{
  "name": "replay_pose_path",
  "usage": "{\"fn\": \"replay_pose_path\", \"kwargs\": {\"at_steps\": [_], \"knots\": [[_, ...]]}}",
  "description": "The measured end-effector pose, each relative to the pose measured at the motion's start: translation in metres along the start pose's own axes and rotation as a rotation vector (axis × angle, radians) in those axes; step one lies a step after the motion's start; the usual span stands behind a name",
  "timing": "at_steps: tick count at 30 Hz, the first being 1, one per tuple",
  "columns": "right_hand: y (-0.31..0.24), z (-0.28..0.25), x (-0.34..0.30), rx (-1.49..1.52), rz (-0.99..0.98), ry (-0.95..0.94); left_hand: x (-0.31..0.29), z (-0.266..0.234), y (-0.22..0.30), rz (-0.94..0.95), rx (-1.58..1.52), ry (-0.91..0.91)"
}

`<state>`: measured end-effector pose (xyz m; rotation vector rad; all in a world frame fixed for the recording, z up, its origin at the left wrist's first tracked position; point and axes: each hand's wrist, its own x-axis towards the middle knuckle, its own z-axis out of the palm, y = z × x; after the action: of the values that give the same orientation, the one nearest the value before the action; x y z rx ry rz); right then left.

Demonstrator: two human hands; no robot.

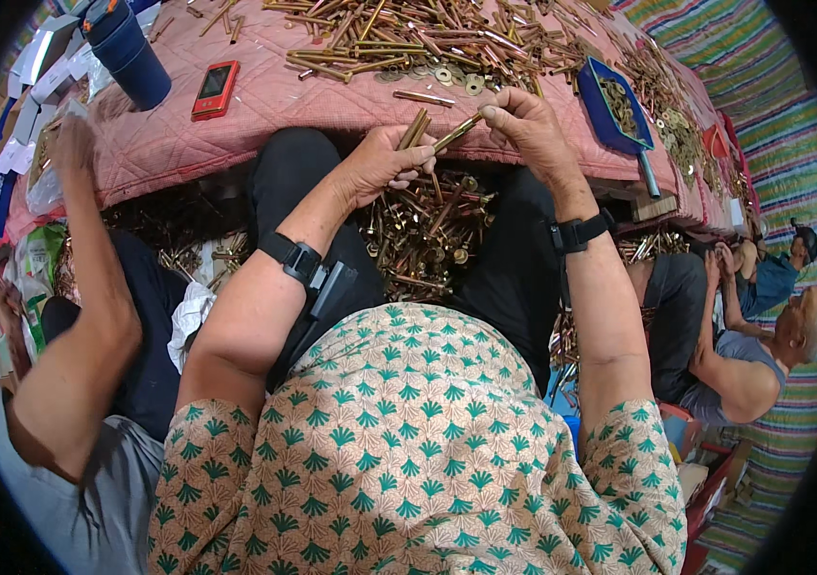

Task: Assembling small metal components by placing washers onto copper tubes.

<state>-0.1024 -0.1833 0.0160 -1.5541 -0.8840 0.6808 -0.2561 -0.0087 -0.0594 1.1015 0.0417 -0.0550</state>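
My left hand (381, 168) is closed around a few slim gold-coloured metal bolts, whose ends stick up past the fingers. Between my two hands slants one long gold-coloured bolt (457, 133). Its lower end rests at my left fingertips, and my right hand (527, 132) pinches the upper end between thumb and fingers. Below, between my knees, lies a heap of similar bolts (427, 240), some with washers or nuts on them. Just beyond my hands a single bolt (424, 99) lies on the pink quilted table cover (284, 105).
A large pile of metal rods (399, 38) and loose washers (444, 76) covers the table ahead. A red phone-like device (216, 90), a dark blue flask (127, 56) and a blue scoop (613, 105) stand around it. Co-workers sit at left (92, 316) and right (744, 374).
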Motion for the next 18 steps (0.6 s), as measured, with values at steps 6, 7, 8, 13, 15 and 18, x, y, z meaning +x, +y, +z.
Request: {"fn": "replay_pose_path", "kwargs": {"at_steps": [6, 7, 8, 13, 15, 18], "knots": [[-0.006, 0.016, 0.002, 0.120, 0.001, 0.056, 0.000, -0.002, -0.001, -0.003, 0.018, 0.020], [-0.001, 0.012, 0.003, 0.123, -0.004, 0.041, 0.000, -0.001, 0.000, -0.005, 0.021, 0.025], [0.004, 0.010, 0.004, 0.125, -0.010, 0.027, 0.001, 0.000, 0.000, -0.007, 0.023, 0.029], [0.000, 0.018, 0.005, 0.041, -0.019, 0.116, -0.001, 0.000, -0.001, -0.001, 0.002, 0.036], [-0.005, 0.023, 0.001, 0.132, 0.028, 0.104, -0.001, -0.002, -0.002, -0.003, -0.006, 0.040], [0.008, 0.012, 0.003, 0.028, 0.005, 0.118, 0.001, 0.000, -0.002, -0.008, 0.001, 0.014]]}}
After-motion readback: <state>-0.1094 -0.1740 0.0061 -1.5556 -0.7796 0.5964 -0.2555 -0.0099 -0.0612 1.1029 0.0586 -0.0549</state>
